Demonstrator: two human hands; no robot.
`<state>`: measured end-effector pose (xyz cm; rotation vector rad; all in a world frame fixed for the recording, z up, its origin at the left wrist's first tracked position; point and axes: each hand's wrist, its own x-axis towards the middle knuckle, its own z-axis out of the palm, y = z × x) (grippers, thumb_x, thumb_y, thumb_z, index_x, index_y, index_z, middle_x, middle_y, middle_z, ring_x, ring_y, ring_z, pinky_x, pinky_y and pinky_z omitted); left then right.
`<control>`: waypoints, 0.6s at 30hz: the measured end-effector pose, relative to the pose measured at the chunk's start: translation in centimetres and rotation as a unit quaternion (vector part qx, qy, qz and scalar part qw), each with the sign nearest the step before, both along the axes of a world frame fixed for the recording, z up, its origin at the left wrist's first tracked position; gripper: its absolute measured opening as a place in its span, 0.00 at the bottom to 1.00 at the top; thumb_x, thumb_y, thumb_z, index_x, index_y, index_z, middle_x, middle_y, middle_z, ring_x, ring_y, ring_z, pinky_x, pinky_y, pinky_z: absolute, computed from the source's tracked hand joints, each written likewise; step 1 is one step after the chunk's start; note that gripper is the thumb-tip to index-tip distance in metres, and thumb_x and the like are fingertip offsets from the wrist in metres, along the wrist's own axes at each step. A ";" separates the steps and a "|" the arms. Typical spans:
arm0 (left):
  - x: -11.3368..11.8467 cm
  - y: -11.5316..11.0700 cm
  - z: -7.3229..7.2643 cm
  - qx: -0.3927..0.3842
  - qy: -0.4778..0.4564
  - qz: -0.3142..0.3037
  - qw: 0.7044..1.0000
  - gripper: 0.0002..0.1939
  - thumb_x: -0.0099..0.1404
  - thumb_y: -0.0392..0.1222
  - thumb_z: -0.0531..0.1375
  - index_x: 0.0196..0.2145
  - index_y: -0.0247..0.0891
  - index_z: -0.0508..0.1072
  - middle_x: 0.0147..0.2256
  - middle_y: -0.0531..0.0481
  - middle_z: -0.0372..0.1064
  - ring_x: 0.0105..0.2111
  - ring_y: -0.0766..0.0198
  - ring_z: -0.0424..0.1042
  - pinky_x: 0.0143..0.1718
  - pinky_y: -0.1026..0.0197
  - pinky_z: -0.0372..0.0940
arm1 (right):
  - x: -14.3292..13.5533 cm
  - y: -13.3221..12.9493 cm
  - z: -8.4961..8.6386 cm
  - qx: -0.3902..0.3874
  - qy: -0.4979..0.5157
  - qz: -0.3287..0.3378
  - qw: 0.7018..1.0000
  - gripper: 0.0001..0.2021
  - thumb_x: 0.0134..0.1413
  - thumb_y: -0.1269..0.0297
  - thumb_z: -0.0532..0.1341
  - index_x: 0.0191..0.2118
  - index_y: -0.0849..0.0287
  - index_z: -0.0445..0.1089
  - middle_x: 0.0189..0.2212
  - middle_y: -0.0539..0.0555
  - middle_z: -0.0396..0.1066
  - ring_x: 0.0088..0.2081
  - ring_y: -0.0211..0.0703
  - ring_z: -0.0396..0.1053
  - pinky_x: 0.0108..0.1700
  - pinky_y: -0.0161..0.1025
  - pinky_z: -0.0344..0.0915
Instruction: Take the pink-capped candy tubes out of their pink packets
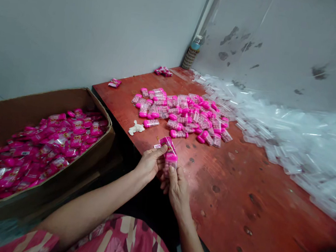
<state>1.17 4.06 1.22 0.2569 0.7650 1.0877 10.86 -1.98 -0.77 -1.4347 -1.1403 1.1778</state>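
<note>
Over the table's near edge, my two hands meet around one small clear container with a pink lid (170, 158). My right hand (178, 186) grips its lower part, thumb in front, with pink balls faintly visible inside. A shiny pink printed wrapper or label (168, 142) rises at the lid end. My left hand (151, 163) is closed, its thumb pressing on the wrapper's edge; the other fingertips are partly hidden behind. Just beyond lies a heap of similar pink-lidded containers (184, 113), with a crumpled white scrap (136, 128) beside it.
A cardboard box (103, 116) full of pink wrapped packs (56, 143) stands to the left of the red table (226, 195). Clear plastic sleeves (292, 134) spread along the right wall. Toward the back are pink packets (163, 71) and a bottle (196, 43) in a woven holder.
</note>
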 end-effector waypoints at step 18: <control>-0.9 -0.1 -0.5 0.134 0.129 -0.192 0.964 0.15 0.47 0.47 0.64 0.22 0.30 0.69 0.17 0.49 0.66 0.14 0.66 0.65 0.16 0.65 0.61 | 0.3 0.6 0.2 -0.036 0.135 0.027 0.990 0.16 0.54 0.49 0.48 0.31 0.57 0.58 0.18 0.45 0.63 0.12 0.31 0.59 0.10 0.27 0.51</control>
